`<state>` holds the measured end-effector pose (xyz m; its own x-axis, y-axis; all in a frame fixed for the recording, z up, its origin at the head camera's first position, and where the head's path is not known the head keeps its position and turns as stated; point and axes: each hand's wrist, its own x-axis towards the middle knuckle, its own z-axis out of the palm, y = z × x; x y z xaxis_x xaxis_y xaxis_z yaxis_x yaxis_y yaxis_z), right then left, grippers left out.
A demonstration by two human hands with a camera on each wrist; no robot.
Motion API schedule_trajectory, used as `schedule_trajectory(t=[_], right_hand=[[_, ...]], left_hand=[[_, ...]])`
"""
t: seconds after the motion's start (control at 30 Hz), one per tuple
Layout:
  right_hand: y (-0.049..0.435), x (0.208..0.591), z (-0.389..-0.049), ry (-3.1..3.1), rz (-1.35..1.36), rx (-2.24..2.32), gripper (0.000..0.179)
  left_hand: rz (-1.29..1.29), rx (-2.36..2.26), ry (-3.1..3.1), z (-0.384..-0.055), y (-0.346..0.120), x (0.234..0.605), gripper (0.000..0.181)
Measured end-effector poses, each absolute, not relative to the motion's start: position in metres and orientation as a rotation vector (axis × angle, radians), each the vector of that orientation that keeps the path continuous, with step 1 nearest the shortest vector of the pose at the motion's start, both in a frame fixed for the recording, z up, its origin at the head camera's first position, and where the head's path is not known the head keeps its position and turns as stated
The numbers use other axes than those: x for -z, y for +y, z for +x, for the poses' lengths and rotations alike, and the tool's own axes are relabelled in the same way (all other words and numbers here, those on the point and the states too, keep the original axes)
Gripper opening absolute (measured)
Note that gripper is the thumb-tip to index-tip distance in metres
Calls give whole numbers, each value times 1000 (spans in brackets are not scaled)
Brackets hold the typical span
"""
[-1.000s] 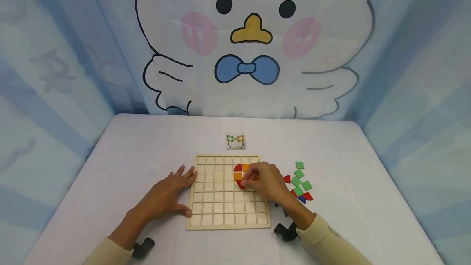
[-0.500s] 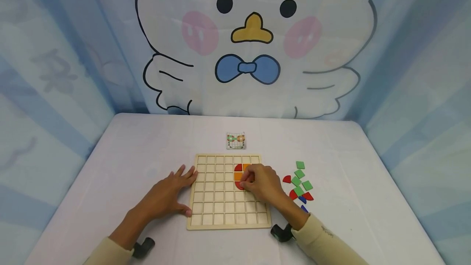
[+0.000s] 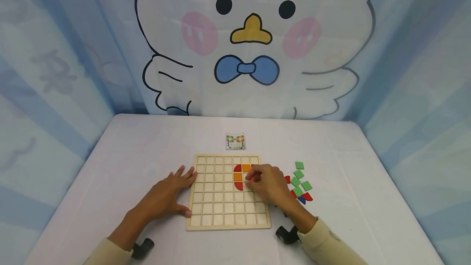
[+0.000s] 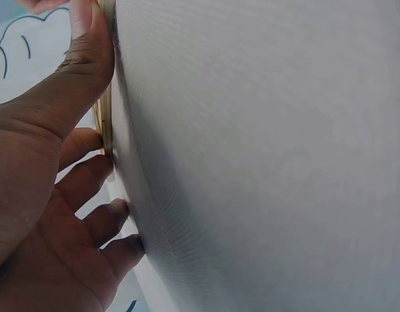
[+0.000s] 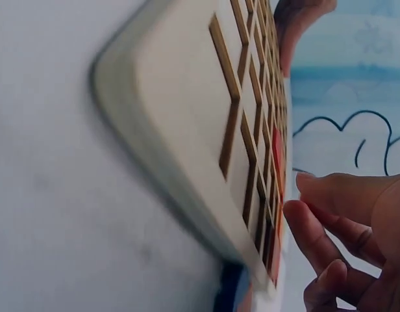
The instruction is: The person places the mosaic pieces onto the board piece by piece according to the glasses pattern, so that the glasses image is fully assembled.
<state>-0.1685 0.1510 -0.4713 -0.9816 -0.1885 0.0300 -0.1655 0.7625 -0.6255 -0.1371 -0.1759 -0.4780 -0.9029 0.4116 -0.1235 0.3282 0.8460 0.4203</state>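
Observation:
A square wooden grid board [image 3: 213, 207] lies on the table, divided into small cells. Along its left edge rests my left hand [image 3: 170, 193], fingers spread, the thumb and fingertips touching the rim; in the left wrist view the thumb [image 4: 83, 65] lies against the board's edge. My right hand [image 3: 270, 183] hovers over the right half of the board. Its thumb and index finger stand slightly apart with nothing between them in the right wrist view. Just left of those fingertips a red quarter-round piece [image 3: 238, 186] sits in a cell, below an orange square [image 3: 238, 177] and another red piece [image 3: 237, 168].
Loose green squares [image 3: 307, 185], red quarter-round pieces [image 3: 307, 196] and blue pieces [image 3: 301, 200] lie right of the board, partly hidden by the right forearm. A small pattern card [image 3: 235, 141] lies behind the board. A printed curtain [image 3: 246, 97] hangs behind the table.
The right hand let go of the lower red quarter-round piece, which now lies in its cell, and drew slightly right and up. The left hand stayed at the board's edge.

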Motion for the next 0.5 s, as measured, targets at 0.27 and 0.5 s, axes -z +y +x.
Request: schedule_trajectory(t=[0.27, 0.5], right_hand=[[188, 462, -169, 2948, -150, 1000, 9], [217, 456, -164, 2934, -49, 977, 13]], left_hand=[[568, -582, 2805, -137, -175, 476, 119], [559, -572, 2807, -138, -174, 476, 120]])
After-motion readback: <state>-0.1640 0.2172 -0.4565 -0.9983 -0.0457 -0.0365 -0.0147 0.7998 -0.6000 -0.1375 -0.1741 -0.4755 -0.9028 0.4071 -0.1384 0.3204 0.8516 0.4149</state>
